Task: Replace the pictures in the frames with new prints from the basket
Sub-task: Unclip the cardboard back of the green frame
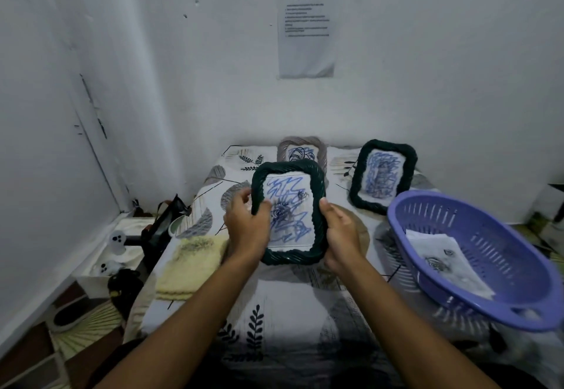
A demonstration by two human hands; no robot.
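I hold a dark green woven picture frame (319, 189) upright above the table, its picture covered in blue scribbles. My left hand (248, 225) grips its left edge and my right hand (340, 233) grips its lower right edge. A second dark green frame (383, 175) with a scribbled picture leans at the back right. Behind the held frame stands a grey frame (300, 149), partly hidden. The purple slotted basket (476, 263) sits at the right with white prints (447, 262) inside.
A leaf-patterned cloth (274, 312) covers the table. A yellow towel (192, 262) lies at its left edge. Dark bags and small white items sit on the floor at the left (128, 254). White walls stand close behind, one with a paper sheet (306, 27).
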